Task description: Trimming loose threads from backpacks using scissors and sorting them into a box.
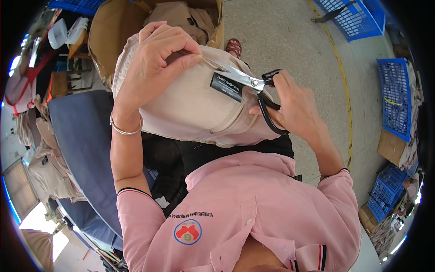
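A beige sewn fabric bag (181, 109) lies across my lap, with a black label (227, 87) stitched near its middle. My left hand (158, 63) is at its far left part, thumb and forefinger pinched together on a bit of the fabric or a thread too fine to make out. In my right hand (294, 102) is a pair of scissors (254, 84) with black handles and silver blades. The blades point left over the bag, above the label, their tips close to my left fingertips. The handles stand apart, with my fingers through the loops.
A large cardboard box (106, 38) holding beige pieces (183, 20) stands beyond the bag. Left of me is a dark blue padded surface (84, 136). Blue plastic crates (395, 97) line the right side, past a yellow floor line (346, 97). A sandalled foot (234, 46) shows beyond the bag.
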{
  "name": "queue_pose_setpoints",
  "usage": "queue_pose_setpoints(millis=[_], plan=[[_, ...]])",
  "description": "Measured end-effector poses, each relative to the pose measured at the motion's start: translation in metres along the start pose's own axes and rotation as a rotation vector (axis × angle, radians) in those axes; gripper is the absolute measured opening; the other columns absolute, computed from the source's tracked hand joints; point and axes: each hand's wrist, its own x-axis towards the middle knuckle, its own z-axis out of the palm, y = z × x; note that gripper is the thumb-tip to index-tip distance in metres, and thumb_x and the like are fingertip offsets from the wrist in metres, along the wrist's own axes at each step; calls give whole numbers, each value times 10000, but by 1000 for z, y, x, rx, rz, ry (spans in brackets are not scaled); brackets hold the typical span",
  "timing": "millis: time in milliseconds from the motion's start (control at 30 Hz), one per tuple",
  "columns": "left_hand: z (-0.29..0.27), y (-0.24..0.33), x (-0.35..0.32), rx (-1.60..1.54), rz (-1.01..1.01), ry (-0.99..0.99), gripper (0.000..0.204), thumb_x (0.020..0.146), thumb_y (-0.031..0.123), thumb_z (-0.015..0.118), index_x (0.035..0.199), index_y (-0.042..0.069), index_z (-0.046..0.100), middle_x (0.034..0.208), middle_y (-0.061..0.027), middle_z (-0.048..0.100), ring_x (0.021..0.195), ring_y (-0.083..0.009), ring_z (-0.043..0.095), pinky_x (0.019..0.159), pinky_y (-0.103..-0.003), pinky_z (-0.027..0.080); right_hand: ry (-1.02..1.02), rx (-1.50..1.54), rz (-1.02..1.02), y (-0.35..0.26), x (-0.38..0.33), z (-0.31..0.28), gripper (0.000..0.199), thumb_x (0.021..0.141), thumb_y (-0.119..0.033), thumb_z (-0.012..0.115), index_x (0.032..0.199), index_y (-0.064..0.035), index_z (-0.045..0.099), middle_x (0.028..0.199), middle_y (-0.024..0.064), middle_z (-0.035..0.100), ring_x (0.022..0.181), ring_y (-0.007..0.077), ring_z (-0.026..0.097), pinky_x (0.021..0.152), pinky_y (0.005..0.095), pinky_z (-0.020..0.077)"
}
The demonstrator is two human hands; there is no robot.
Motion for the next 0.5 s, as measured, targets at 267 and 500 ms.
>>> queue_pose_setpoints(millis=[267,500], plan=[[2,1,6,-28,30,-8,61,856,86,681,833,102,626,753,2,575,773,-167,538,1058,-384,289,-40,31,-9,2,3,0,622,787,-544,748,869,32,527,833,164,585,658,343,637,556,409,501],[4,-3,8,-53,20,-30,52,872,101,672,845,101,628,759,5,570,770,-165,548,1069,-390,277,-18,70,-11,3,-1,9,639,782,-558,748,855,39,534,789,171,601,602,348,636,514,401,497]])
